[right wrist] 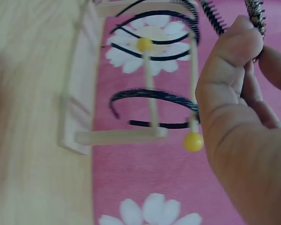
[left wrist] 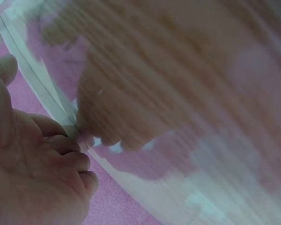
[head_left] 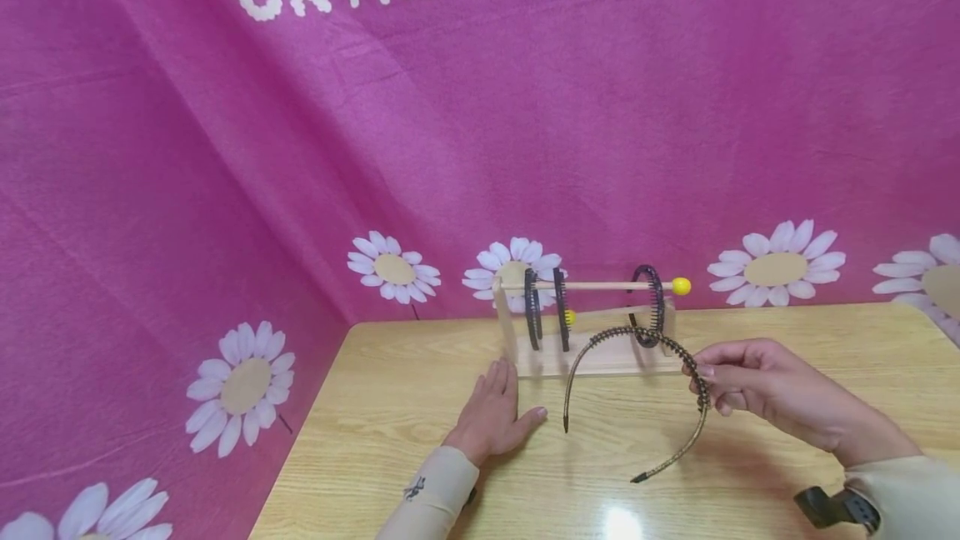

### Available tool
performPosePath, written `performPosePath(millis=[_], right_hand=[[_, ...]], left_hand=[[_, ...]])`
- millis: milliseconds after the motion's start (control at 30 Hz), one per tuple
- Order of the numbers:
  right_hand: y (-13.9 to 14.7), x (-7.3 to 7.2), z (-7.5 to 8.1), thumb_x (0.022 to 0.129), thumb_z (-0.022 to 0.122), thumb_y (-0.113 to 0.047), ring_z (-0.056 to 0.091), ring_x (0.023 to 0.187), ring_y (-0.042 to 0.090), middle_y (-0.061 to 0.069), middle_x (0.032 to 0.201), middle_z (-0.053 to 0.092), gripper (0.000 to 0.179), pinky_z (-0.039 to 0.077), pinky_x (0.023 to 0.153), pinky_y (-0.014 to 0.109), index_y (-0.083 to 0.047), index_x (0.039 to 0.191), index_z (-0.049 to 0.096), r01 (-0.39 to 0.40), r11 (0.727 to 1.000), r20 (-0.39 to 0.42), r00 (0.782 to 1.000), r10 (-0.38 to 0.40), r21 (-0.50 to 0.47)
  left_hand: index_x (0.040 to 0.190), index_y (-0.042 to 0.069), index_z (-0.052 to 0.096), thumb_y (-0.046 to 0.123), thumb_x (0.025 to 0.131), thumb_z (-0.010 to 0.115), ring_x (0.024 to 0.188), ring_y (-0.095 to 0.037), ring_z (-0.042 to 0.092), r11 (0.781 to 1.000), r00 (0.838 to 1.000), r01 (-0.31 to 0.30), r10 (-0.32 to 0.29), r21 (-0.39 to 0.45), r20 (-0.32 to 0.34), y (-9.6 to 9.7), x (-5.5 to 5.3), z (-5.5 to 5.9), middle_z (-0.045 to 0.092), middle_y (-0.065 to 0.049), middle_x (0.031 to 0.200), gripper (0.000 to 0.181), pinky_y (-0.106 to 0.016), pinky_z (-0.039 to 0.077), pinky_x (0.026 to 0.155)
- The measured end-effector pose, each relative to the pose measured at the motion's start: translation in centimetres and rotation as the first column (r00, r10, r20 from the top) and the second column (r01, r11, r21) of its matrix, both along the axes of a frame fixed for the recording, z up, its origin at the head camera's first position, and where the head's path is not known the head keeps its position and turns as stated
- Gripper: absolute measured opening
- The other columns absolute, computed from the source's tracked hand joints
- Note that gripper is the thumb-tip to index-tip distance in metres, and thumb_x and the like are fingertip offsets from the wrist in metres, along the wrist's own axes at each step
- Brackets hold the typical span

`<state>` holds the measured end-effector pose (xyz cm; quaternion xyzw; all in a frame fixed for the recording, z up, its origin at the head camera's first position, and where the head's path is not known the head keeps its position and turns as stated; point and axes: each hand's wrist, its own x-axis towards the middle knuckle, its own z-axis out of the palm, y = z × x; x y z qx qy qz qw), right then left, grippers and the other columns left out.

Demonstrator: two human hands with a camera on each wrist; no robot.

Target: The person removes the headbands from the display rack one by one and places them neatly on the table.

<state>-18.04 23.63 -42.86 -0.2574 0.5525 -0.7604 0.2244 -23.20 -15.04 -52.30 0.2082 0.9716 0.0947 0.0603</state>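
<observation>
A dark and gold toothed headband (head_left: 611, 336) is pinched at one side between the thumb and fingers of my right hand (head_left: 757, 382). Its open ends point down, in front of a wooden rack (head_left: 600, 357). My left hand (head_left: 491, 415) lies flat on the table with its fingertips at the rack's left front corner. On the rack's upper rod (head_left: 600, 285) hang two dark headbands (head_left: 561, 307) near the left and another dark headband (head_left: 656, 307) by the right end. In the right wrist view the rack's two rods end in yellow balls (right wrist: 193, 141).
The light wood table (head_left: 420, 357) ends at a pink cloth backdrop (head_left: 600, 107) printed with white daisies. A dark watch (head_left: 836, 508) sits at my right wrist. Light glares off the table near its front.
</observation>
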Motion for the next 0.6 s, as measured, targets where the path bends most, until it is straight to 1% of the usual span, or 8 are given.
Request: performPosePath(millis=[33,133,267,433,500,600], right_hand=[[-0.1,-0.2,-0.3,0.105,0.037,0.008,0.065,0.085,0.010,0.005,0.103,0.072,0.033,0.058,0.076,0.025,0.004,0.121,0.066,-0.021,1.000,0.010,1.000,0.021,-0.005],[-0.4,-0.6,-1.2,0.104,0.039,0.007,0.065,0.083,0.009,0.004,0.103,0.072,0.033,0.057,0.075,0.024,0.003,0.122,0.066,-0.050,0.999,0.046,0.998,0.050,0.000],[-0.7,-1.2,-2.6,0.104,0.043,0.005,0.065,0.083,0.010,0.000,0.100,0.071,0.031,0.058,0.076,0.024,-0.001,0.120,0.069,-0.041,0.998,0.081,0.996,0.037,0.046],[-1.1,-2.1,-4.3,0.103,0.046,0.003,0.065,0.083,0.010,0.000,0.098,0.070,0.030,0.058,0.076,0.025,-0.002,0.120,0.070,-0.045,0.997,0.119,0.992,0.037,0.067],[-1.3,-2.4,-5.0,0.102,0.048,0.002,0.064,0.081,0.009,0.000,0.097,0.071,0.029,0.057,0.074,0.023,-0.003,0.120,0.071,-0.033,0.995,0.140,0.990,0.020,0.093],[-1.7,-2.9,-6.0,0.101,0.052,-0.001,0.062,0.076,0.008,0.001,0.093,0.070,0.026,0.056,0.069,0.022,-0.002,0.119,0.071,0.027,0.983,0.120,0.992,-0.049,0.183]], left_hand=[[0.156,-0.009,0.019,0.058,0.102,0.042,0.151,-0.037,0.014,1.000,1.000,0.000,0.000,0.000,0.000,0.0,0.0,0.0,0.014,-0.027,0.163,0.089,-0.049,0.017,0.121],[0.156,-0.009,0.019,0.058,0.102,0.042,0.151,-0.038,0.014,1.000,1.000,0.005,-0.005,0.000,-0.003,0.0,0.0,0.0,0.014,-0.027,0.163,0.089,-0.049,0.017,0.121],[0.156,-0.009,0.019,0.058,0.102,0.042,0.151,-0.038,0.014,1.000,1.000,0.010,-0.010,-0.003,-0.004,0.0,0.0,0.0,0.014,-0.027,0.163,0.089,-0.049,0.017,0.121],[0.156,-0.009,0.019,0.058,0.102,0.042,0.151,-0.038,0.014,1.000,1.000,0.009,-0.009,-0.006,-0.009,0.0,0.0,-0.1,0.015,-0.027,0.162,0.089,-0.049,0.017,0.121],[0.156,-0.009,0.019,0.058,0.102,0.042,0.151,-0.038,0.014,1.000,1.000,0.008,-0.009,-0.008,-0.010,-0.1,-0.1,-0.1,0.015,-0.027,0.162,0.089,-0.049,0.017,0.121],[0.156,-0.009,0.018,0.059,0.102,0.041,0.151,-0.037,0.014,1.000,1.000,0.007,-0.007,-0.012,-0.009,-0.1,-0.1,-0.2,0.014,-0.027,0.162,0.090,-0.048,0.017,0.121]])
